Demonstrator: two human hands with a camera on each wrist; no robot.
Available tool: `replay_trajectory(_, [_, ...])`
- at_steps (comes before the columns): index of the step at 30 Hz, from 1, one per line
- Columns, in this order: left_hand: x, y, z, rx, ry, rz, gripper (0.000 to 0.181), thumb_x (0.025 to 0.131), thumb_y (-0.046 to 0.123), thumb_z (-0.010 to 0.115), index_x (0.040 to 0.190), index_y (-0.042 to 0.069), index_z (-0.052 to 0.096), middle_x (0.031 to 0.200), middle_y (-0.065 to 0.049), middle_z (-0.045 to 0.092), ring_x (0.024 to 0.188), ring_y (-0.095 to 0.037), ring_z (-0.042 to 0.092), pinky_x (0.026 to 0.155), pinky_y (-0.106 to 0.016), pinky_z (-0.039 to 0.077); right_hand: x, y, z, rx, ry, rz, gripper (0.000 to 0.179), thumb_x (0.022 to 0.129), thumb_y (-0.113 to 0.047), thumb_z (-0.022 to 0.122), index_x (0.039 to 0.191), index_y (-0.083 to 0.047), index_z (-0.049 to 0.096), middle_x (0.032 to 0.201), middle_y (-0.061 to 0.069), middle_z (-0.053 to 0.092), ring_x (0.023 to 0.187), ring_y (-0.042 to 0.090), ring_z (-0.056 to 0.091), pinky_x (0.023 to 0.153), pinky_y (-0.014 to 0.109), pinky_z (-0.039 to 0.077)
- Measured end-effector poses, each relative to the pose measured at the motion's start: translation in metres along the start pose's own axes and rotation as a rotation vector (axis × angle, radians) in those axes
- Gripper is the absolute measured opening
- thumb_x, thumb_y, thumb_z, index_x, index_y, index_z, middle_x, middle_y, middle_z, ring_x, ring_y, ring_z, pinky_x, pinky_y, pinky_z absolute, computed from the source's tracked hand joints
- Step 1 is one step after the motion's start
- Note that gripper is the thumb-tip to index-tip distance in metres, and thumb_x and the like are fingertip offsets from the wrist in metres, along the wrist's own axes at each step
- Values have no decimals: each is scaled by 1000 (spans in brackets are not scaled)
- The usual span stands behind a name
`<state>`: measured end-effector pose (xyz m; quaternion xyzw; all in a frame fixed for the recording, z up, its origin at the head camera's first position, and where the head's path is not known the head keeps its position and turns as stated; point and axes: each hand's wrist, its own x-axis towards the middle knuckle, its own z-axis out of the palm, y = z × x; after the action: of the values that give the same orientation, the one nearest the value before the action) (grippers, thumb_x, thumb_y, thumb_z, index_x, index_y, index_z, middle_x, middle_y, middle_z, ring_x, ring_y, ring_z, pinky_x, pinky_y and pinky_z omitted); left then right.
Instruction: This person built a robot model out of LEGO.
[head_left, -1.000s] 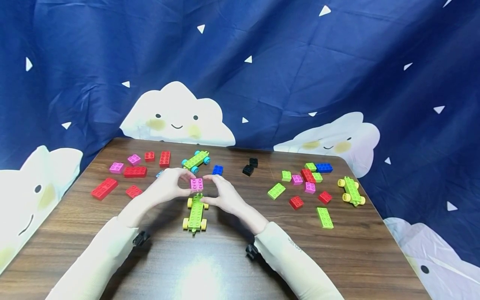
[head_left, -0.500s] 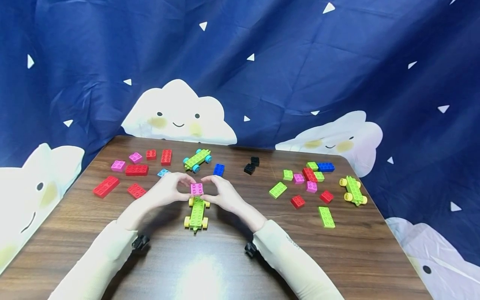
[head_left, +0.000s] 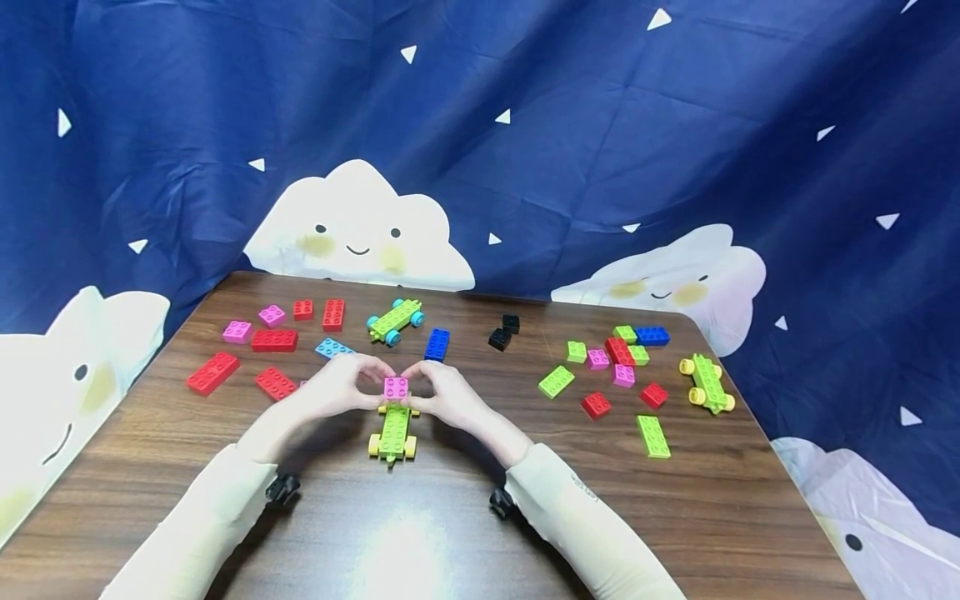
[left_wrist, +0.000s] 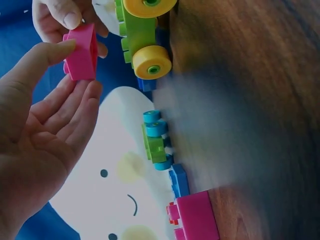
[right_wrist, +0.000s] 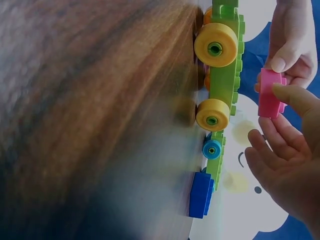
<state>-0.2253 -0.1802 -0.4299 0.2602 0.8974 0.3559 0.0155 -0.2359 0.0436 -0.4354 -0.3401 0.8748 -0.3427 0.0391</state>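
A pink 2x2 toy brick is pinched from both sides, studs up, by my left hand and my right hand. Thumbs bear on its near side in both wrist views, with fingers behind it. Below it on the table stands a lime green wheeled base with yellow wheels. A gap shows between the pink brick and the studs of the base in the right wrist view. From the head, the brick covers the far end of that base.
Behind the hands lie a light blue brick, a dark blue brick and a green base with blue wheels. Red bricks and pink ones spread left. Several mixed bricks and another yellow-wheeled base occupy the right.
Both hands and the pink brick have shifted slightly toward me, over the far end of the yellow-wheeled base. More of the light blue brick now shows. The base stays in place.
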Motion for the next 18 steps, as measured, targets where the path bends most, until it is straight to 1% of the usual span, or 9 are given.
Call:
replay_trajectory(8, [0,0,1,4,-19,-8,31,74,16,81,103,8,72,92,0,73,94,-26,69,86,-46,54,-2,3,1,1,-21,-12,36,87,-20,75,116,-4,64,114,11,68,110,24,63,96,38,50])
replay_trajectory(13, [1,0,2,-6,-39,-11,30,75,16,79,102,9,72,90,2,73,93,-22,68,86,-44,54,-3,4,1,18,-30,-4,36,87,-20,74,116,-3,64,113,13,68,109,24,63,96,38,50])
replay_trajectory(18, [3,-4,4,-26,-61,6,28,75,15,80,101,9,73,88,3,73,89,-18,68,84,-40,55,-4,4,1,9,-39,6,33,87,-21,74,114,-4,65,111,10,69,107,22,63,96,35,51])
